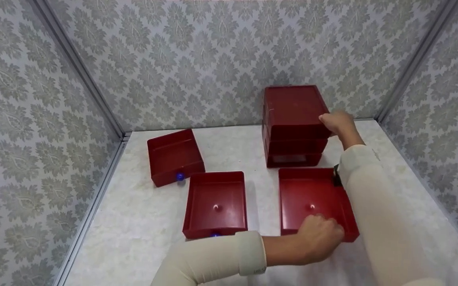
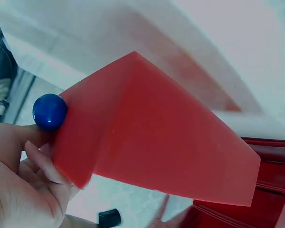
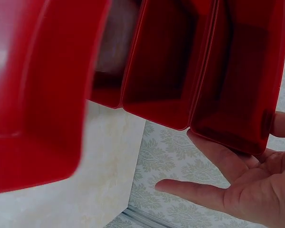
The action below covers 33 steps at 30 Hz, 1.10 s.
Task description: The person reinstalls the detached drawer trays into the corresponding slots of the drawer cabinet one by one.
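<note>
At the right front, my left hand grips the front wall of a red drawer, fingers close to its blue knob. The drawer is held tilted up off the table in the left wrist view. My right hand holds the upper right corner of a red drawer cabinet, thumb at the top and some fingers along the side. The cabinet's stacked front slots have no drawers in them. The right forearm hides part of the held drawer in the head view.
Two more red drawers with blue knobs lie on the white table: one at the left, turned at an angle, another in the middle. A patterned wall stands behind the cabinet, with side walls left and right.
</note>
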Each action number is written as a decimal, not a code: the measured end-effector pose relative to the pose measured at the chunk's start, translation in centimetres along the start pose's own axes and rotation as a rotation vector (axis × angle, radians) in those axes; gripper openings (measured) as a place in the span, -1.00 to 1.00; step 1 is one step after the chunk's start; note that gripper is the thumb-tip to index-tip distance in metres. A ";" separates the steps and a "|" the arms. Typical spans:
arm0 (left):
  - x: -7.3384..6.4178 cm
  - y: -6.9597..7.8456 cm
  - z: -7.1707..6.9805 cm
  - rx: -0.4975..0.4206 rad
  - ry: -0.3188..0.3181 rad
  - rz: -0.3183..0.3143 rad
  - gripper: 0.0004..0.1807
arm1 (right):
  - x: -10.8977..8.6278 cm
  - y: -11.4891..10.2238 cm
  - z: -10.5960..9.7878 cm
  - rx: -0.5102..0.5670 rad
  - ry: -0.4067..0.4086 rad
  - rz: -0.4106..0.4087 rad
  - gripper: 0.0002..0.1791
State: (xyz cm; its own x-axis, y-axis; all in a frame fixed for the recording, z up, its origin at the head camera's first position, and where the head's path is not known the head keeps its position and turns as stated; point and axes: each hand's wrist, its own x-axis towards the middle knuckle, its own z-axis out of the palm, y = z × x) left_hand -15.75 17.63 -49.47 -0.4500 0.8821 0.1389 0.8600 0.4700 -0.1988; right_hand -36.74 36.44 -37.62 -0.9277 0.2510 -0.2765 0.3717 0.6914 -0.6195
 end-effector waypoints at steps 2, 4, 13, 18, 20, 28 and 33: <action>1.0 -0.5 0.1 -0.010 -0.021 -0.035 -0.71 | 0.0 -0.1 0.1 0.012 0.007 0.004 -0.40; 1.9 -1.1 0.4 -0.006 -0.041 -0.066 -0.74 | -0.1 -0.1 0.2 0.012 0.014 0.001 -0.46; 4.4 -3.1 2.3 0.003 -0.105 -0.169 -0.89 | 0.0 -0.2 -0.1 -0.034 0.015 -0.013 -0.40; 5.2 -3.5 3.3 0.044 -0.115 -0.183 -0.88 | 0.2 -0.1 -0.1 -0.035 0.012 0.006 -0.28; 5.4 -3.7 3.6 0.065 -0.121 -0.189 -0.87 | 0.2 -0.1 -0.1 -0.015 0.013 0.009 -0.27; 5.8 -3.7 4.2 0.065 -0.173 -0.192 -0.87 | 0.2 0.0 -0.1 0.004 0.014 0.004 -0.26; 5.9 -4.2 4.5 0.039 -0.188 -0.196 -0.85 | 0.2 0.0 -0.1 0.028 0.011 0.015 -0.27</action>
State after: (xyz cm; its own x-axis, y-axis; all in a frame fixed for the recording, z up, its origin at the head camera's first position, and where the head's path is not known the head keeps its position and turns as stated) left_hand -23.13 21.03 -52.14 -0.6470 0.7625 -0.0034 0.7437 0.6300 -0.2237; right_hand -36.90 36.58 -37.61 -0.9223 0.2690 -0.2776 0.3863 0.6680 -0.6361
